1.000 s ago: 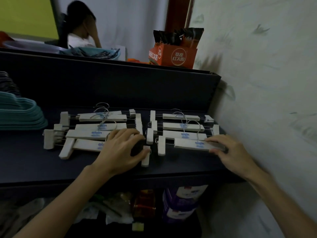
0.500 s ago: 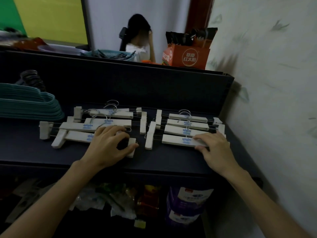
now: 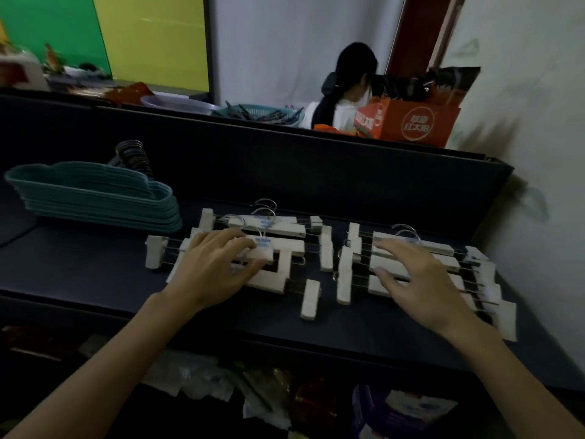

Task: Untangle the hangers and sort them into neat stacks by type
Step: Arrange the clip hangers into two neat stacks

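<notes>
Two groups of white wooden clip hangers lie side by side on the dark shelf (image 3: 95, 280). The left group of clip hangers (image 3: 285, 231) is fanned and uneven; my left hand (image 3: 212, 267) rests flat on its near bars, fingers spread. The right group of clip hangers (image 3: 443, 248) lies in closer rows; my right hand (image 3: 418, 280) lies over it with straight, spread fingers, hiding the middle bars. A neat stack of teal hangers (image 3: 95, 198) stands at the shelf's left, its dark metal hooks bunched at the back.
A tall dark back panel (image 3: 285, 160) walls the shelf behind, a pale wall (image 3: 538, 153) closes the right. An orange box (image 3: 414, 122), a teal basket (image 3: 259, 114) and a seated person (image 3: 345, 90) are beyond. Bags and bottles (image 3: 285, 394) crowd the space below.
The view swung left and closer. My right hand slid from the near right bar onto the middle of the right group. My left hand flattened and spread over the left group's bars.
</notes>
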`<state>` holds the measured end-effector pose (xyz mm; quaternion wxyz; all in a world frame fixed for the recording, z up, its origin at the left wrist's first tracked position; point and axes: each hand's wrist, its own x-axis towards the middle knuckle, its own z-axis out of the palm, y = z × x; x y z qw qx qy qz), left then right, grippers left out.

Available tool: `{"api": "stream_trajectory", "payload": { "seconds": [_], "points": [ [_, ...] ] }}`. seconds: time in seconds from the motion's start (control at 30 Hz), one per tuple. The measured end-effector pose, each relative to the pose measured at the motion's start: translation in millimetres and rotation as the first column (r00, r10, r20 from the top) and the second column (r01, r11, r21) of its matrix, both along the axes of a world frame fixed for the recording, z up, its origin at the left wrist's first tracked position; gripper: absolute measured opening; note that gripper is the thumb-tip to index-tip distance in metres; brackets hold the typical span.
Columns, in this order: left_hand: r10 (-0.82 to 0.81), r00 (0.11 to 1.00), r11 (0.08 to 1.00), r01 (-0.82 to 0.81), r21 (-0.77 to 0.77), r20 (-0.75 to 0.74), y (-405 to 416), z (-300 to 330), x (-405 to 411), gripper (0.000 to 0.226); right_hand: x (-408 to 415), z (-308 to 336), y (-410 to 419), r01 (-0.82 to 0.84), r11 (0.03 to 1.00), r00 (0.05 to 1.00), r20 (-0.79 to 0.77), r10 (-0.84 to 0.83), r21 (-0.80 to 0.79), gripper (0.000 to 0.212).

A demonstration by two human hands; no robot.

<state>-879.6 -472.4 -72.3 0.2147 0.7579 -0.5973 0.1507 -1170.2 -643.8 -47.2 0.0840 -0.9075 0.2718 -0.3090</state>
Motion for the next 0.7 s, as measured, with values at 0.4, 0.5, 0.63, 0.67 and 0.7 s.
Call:
{"api": "stream_trajectory", "payload": {
  "seconds": [0.4, 0.5, 0.63, 0.67, 0.7],
  "points": [
    [0.141, 0.990, 0.962, -0.132, 0.239, -0.022, -27.8, 29.6, 102.9, 0.053, 153.1, 13.0, -24.2, 0.197, 0.933, 0.980, -0.096, -0.176, 0.300, 0.037],
    [0.139, 0.989, 0.941, -0.119, 0.315, -0.040, -37.7, 35.3, 111.8, 0.051, 166.4, 12.9, -36.4, 0.272, 0.907, 0.954, -0.216, -0.209, 0.322, 0.040],
    [0.100, 0.987, 0.937, -0.052, 0.346, -0.123, -51.7, 37.5, 120.4, 0.051, 173.1, 15.7, -48.3, 0.339, 0.897, 0.914, -0.326, -0.242, 0.285, 0.040],
    [0.098, 0.985, 0.938, -0.043, 0.343, -0.145, -54.9, 37.5, 121.6, 0.050, 173.9, 15.9, -50.6, 0.339, 0.893, 0.911, -0.340, -0.233, 0.296, 0.039],
    [0.102, 0.980, 0.940, -0.039, 0.338, -0.171, -57.5, 37.9, 122.4, 0.050, 174.6, 16.0, -53.0, 0.328, 0.887, 0.915, -0.344, -0.213, 0.325, 0.036]
  ]
}}
